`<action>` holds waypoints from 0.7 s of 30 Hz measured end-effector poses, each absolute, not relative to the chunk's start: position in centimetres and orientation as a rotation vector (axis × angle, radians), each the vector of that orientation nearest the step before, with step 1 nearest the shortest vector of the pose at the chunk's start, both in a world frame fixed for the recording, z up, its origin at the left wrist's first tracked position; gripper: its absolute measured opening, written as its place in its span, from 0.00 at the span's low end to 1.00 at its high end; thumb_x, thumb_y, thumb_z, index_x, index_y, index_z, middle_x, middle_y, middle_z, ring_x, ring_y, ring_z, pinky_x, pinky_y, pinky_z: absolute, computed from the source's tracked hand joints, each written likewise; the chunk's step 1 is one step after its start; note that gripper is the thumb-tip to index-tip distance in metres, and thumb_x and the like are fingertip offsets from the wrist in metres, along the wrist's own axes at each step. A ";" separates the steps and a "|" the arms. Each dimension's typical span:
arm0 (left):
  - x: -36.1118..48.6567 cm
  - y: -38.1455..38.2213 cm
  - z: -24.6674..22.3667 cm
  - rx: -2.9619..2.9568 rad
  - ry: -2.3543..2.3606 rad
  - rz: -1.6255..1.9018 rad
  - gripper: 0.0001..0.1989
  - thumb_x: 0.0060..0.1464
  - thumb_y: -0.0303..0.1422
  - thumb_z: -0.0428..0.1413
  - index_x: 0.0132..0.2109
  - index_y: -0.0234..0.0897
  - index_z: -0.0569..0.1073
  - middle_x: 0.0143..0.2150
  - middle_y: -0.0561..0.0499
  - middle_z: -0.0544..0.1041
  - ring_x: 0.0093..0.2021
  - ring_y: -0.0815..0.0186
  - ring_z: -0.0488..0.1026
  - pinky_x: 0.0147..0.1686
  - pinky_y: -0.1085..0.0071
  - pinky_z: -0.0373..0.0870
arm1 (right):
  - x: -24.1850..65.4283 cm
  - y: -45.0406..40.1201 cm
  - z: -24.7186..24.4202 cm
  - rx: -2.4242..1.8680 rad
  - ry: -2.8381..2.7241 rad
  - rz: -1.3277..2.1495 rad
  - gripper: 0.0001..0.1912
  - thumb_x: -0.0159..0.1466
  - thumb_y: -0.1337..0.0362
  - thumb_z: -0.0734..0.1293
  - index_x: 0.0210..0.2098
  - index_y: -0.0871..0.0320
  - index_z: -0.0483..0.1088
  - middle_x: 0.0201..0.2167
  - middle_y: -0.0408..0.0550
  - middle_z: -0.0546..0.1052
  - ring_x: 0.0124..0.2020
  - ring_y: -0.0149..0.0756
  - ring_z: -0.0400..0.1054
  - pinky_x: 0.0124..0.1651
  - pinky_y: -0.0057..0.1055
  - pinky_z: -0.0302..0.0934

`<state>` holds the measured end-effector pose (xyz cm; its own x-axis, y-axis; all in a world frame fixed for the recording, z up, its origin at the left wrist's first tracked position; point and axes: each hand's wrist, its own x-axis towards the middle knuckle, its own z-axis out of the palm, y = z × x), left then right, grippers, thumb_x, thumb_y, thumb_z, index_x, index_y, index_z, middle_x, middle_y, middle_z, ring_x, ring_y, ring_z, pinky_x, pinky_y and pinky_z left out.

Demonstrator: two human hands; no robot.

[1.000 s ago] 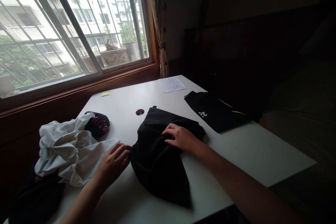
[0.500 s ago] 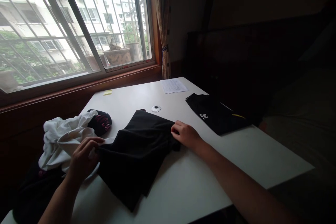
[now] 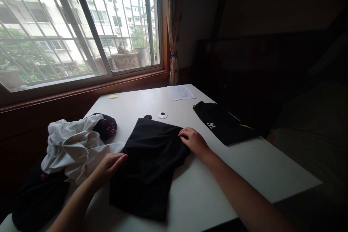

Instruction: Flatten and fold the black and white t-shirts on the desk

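A black garment (image 3: 149,163) lies spread over the near middle of the white table (image 3: 206,195). My left hand (image 3: 110,166) is closed, its fingertips pinching the garment's left edge. At the upper right corner of the cloth, my right hand (image 3: 193,140) has its fingers bent together on the fabric. Left of the garment is a heap of white cloth (image 3: 73,148), and one end of it reaches the black garment's edge. Beside that heap sit a black item with pink marks (image 3: 108,127) and, nearer me, more dark cloth (image 3: 40,203).
Folded black clothing (image 3: 223,125) with a white mark lies on the table's right side. Farther back are printed paper (image 3: 181,92), a yellow note (image 3: 113,96), a small white round item (image 3: 162,115) and a dark round one (image 3: 148,117). A barred window is behind.
My left hand has moved right, with the garment's left edge. The cloth lies flatter and its lower part has swung round. The dark round item shows more. The view has shifted slightly.
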<state>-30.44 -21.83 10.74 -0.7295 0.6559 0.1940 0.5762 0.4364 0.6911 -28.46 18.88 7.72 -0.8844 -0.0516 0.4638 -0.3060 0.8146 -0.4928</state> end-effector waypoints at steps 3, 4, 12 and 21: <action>-30.1 -20.9 10.1 1.195 2.495 1.103 0.18 0.67 0.39 0.49 0.30 0.36 0.72 0.25 0.54 0.70 0.25 0.70 0.66 0.26 0.75 0.63 | -28.9 19.5 7.0 0.244 -2.533 0.791 0.15 0.61 0.77 0.66 0.37 0.52 0.80 0.44 0.47 0.81 0.47 0.42 0.76 0.53 0.41 0.70; -29.9 -20.6 10.0 1.238 2.491 1.081 0.14 0.66 0.37 0.50 0.34 0.36 0.74 0.27 0.53 0.72 0.27 0.69 0.68 0.28 0.75 0.65 | -29.0 19.6 6.8 0.240 -2.517 0.786 0.15 0.61 0.77 0.66 0.37 0.52 0.80 0.45 0.47 0.81 0.47 0.42 0.76 0.54 0.42 0.70; -29.2 -19.1 8.7 1.317 2.809 0.798 0.16 0.60 0.29 0.55 0.55 0.41 0.72 0.55 0.44 0.77 0.29 0.70 0.77 0.32 0.72 0.75 | -28.0 18.4 7.9 0.551 -2.422 0.738 0.09 0.65 0.67 0.72 0.44 0.52 0.79 0.48 0.49 0.80 0.51 0.45 0.72 0.58 0.46 0.67; -29.5 -18.7 8.2 1.353 2.923 0.489 0.15 0.61 0.29 0.56 0.54 0.43 0.71 0.57 0.44 0.76 0.37 0.62 0.81 0.35 0.68 0.78 | -27.4 16.2 8.5 0.665 -2.594 0.540 0.07 0.62 0.73 0.72 0.37 0.54 0.75 0.37 0.46 0.76 0.42 0.40 0.71 0.47 0.37 0.68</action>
